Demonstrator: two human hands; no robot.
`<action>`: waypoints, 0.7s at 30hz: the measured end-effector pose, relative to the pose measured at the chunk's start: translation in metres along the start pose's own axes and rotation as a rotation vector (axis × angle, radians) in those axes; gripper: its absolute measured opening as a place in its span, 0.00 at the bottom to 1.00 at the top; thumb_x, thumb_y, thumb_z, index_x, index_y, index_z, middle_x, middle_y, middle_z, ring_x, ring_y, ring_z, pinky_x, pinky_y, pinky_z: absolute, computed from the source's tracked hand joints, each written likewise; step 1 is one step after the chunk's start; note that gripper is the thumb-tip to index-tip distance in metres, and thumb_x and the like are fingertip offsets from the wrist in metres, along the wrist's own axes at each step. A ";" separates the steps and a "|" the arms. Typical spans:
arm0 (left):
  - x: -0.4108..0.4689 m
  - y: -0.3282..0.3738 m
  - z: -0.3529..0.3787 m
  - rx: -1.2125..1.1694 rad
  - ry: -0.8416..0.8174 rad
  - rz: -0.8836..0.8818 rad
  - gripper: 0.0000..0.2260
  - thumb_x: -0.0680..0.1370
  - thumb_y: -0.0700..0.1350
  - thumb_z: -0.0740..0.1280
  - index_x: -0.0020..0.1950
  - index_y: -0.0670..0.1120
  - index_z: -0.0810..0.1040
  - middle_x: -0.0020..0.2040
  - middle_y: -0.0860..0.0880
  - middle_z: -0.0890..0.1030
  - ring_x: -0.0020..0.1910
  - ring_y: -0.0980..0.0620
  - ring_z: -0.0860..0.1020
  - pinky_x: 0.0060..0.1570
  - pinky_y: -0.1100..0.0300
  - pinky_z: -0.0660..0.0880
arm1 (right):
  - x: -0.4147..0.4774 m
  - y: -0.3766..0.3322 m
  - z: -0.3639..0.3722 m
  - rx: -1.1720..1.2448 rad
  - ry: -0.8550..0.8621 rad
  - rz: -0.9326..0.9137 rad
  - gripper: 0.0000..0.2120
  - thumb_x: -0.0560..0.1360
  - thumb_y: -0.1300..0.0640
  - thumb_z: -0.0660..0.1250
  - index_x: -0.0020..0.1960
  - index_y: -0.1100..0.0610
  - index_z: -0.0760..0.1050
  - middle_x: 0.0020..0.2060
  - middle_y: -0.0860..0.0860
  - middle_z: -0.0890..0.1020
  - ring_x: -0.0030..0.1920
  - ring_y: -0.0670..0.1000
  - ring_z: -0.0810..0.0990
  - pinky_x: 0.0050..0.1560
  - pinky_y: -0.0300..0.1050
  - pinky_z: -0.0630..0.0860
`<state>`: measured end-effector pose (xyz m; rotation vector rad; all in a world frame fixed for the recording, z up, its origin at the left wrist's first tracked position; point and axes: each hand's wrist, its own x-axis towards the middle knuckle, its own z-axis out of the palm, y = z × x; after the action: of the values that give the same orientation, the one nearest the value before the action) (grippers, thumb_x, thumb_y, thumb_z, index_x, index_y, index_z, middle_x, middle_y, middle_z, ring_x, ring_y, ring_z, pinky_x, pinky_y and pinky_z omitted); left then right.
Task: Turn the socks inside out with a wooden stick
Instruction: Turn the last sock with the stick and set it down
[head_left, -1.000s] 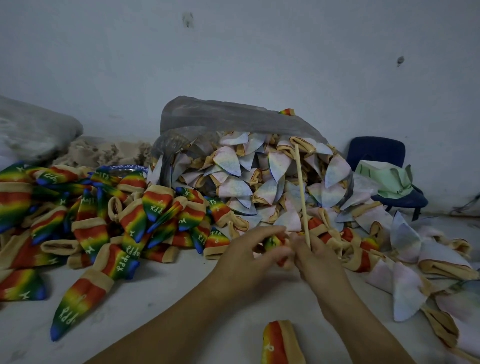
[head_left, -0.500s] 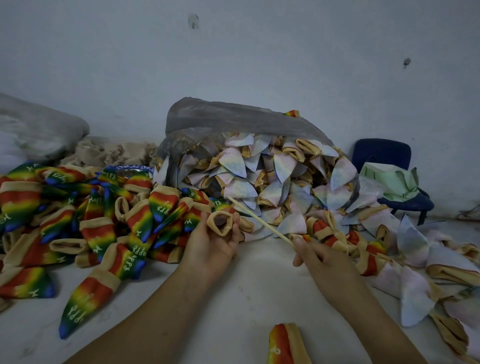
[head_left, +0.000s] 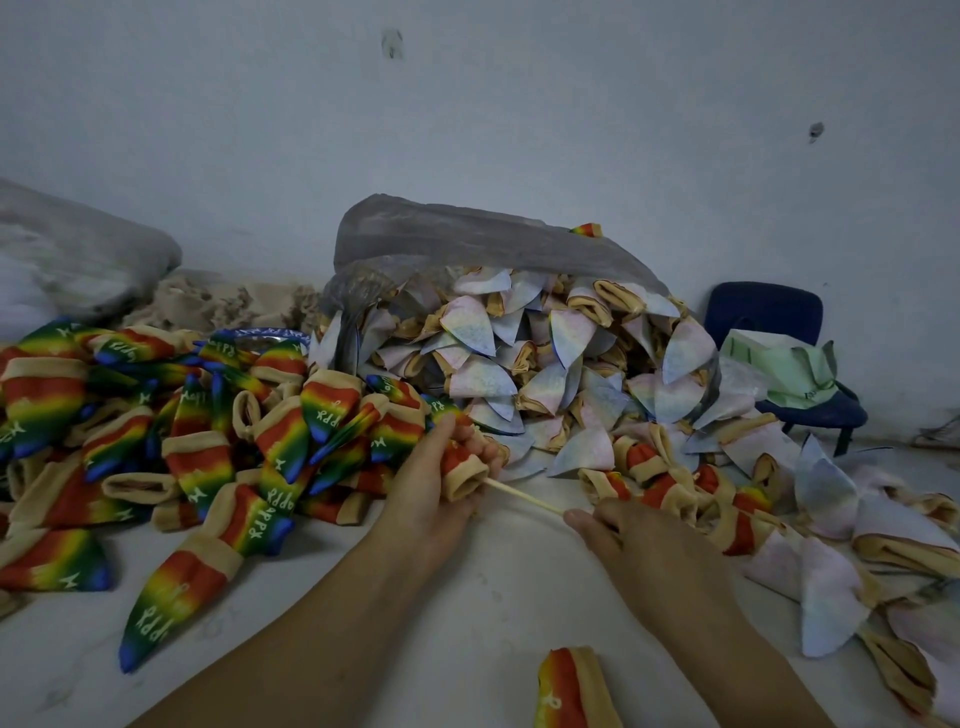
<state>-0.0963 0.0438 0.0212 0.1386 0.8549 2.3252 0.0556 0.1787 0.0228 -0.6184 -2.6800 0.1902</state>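
Sock (head_left: 463, 474) now takes the wooden stick (head_left: 522, 496) inside its tan cuff; left hand (head_left: 415, 501) grips the bunched red body, right hand (head_left: 644, 545) pinches the stick.

The left hand (head_left: 431, 493) grips a bunched sock (head_left: 464, 470), its tan cuff facing right; a wooden stick (head_left: 522, 497) runs from the cuff to the right hand (head_left: 641, 545), which pinches it. Rainbow socks (head_left: 171, 431) lie left, pale ones (head_left: 545, 364) spill from a far bag (head_left: 467, 239)
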 end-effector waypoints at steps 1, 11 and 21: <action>0.000 0.001 0.001 -0.003 -0.017 0.012 0.11 0.75 0.50 0.70 0.41 0.42 0.79 0.35 0.46 0.77 0.35 0.50 0.82 0.49 0.55 0.78 | -0.001 -0.003 0.000 -0.007 -0.002 -0.015 0.21 0.77 0.34 0.51 0.37 0.48 0.69 0.30 0.46 0.73 0.32 0.43 0.73 0.30 0.39 0.66; -0.002 0.001 0.001 -0.146 -0.042 -0.085 0.16 0.74 0.47 0.71 0.28 0.44 0.77 0.25 0.50 0.71 0.30 0.53 0.80 0.34 0.58 0.81 | -0.005 -0.014 0.001 -0.021 0.023 -0.160 0.17 0.78 0.36 0.48 0.43 0.46 0.68 0.32 0.45 0.71 0.36 0.44 0.72 0.31 0.40 0.64; -0.007 -0.006 0.022 -0.092 -0.068 0.095 0.18 0.81 0.42 0.59 0.32 0.48 0.63 0.23 0.51 0.60 0.23 0.55 0.65 0.27 0.62 0.73 | -0.008 -0.038 0.012 0.437 -0.149 0.074 0.17 0.79 0.40 0.54 0.38 0.43 0.74 0.36 0.42 0.79 0.40 0.40 0.77 0.38 0.38 0.71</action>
<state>-0.0808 0.0555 0.0353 0.2220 0.7203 2.4285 0.0422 0.1403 0.0174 -0.5794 -2.6265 0.8452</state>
